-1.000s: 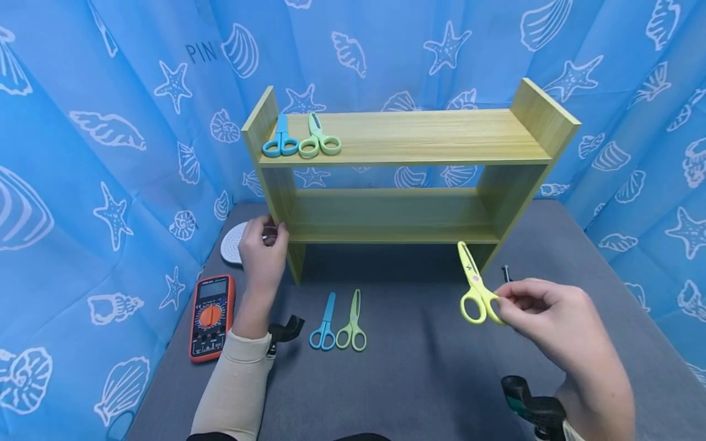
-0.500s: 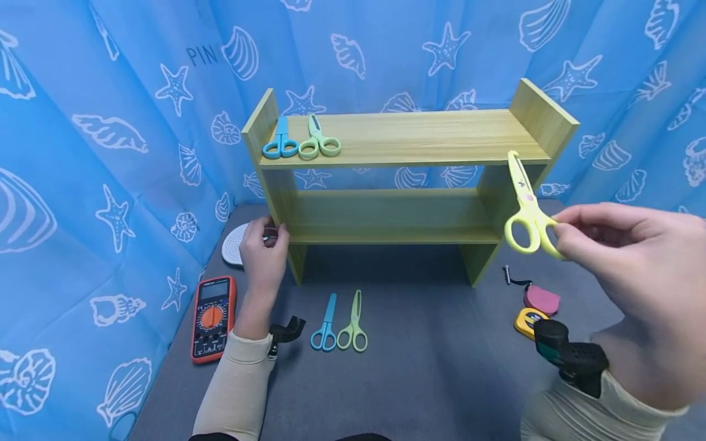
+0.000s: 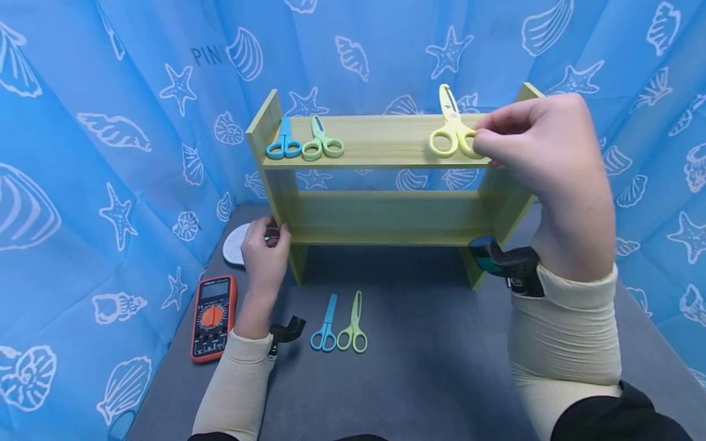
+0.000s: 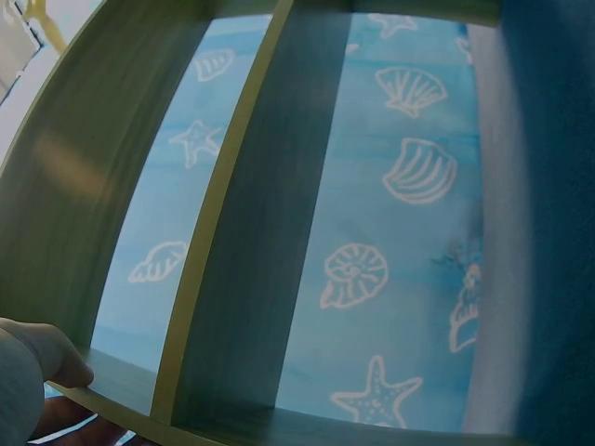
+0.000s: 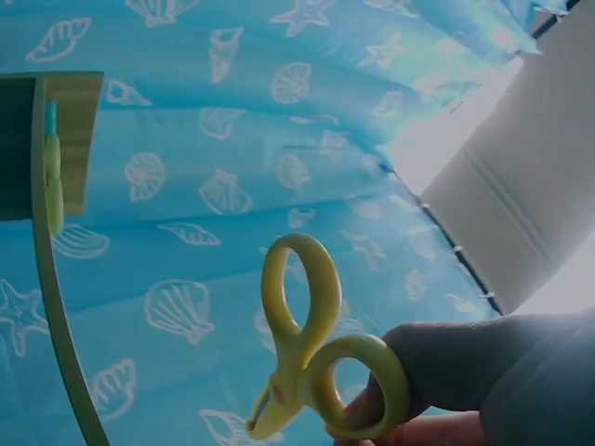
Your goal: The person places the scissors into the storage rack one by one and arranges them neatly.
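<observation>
My right hand [image 3: 543, 138] pinches one handle loop of the yellow scissors [image 3: 452, 125], blades pointing up, in front of the top board of the wooden shelf [image 3: 408, 138]. In the right wrist view the scissors [image 5: 302, 353] show both loops, with thumb and fingers on the nearer one. My left hand [image 3: 265, 251] grips the shelf's left side panel; in the left wrist view its thumb [image 4: 60, 358] lies inside the panel and its fingers outside. Blue scissors [image 3: 284, 144] and light green scissors [image 3: 320, 144] lie at the top board's left end.
Blue scissors [image 3: 326, 327] and green scissors [image 3: 354, 327] lie side by side on the grey table [image 3: 386, 380]. A red multimeter [image 3: 212, 318] and a white perforated disc [image 3: 234, 245] are at the left. Blue shell-patterned curtains [image 3: 138, 122] surround the table.
My right hand has lifted the yellow scissors from low at the right, up and then left, to the height of the top board. The left hand has stayed on the side panel.
</observation>
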Tool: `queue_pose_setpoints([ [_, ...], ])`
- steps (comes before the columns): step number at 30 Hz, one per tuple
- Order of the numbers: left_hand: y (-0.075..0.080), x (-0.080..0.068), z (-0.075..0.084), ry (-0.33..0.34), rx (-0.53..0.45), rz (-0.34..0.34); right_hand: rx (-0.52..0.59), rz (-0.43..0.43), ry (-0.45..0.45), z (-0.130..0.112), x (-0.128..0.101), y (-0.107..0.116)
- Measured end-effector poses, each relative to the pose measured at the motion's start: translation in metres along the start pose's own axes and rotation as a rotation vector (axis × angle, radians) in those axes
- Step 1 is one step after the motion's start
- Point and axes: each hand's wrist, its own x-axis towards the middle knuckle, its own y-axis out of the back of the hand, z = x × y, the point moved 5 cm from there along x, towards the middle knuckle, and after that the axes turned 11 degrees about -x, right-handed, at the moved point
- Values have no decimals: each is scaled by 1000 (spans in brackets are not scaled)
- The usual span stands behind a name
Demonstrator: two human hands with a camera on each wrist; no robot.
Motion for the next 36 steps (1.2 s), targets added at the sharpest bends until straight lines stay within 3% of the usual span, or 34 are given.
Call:
queue_pose_setpoints([
  [11,0,-1,0,-3,-31,2,-185,-122,157,-49,46,-59],
  [21,-1,-2,-1,-7,-27,-9,-305,-199,201,-58,63,-106],
  [27,-2,-2,0,-1,-18,-15,-336,-163,212,-53,56,-105],
  [36,0,1,1,-14,1,-12,-258,16,256,-45,24,-74],
])
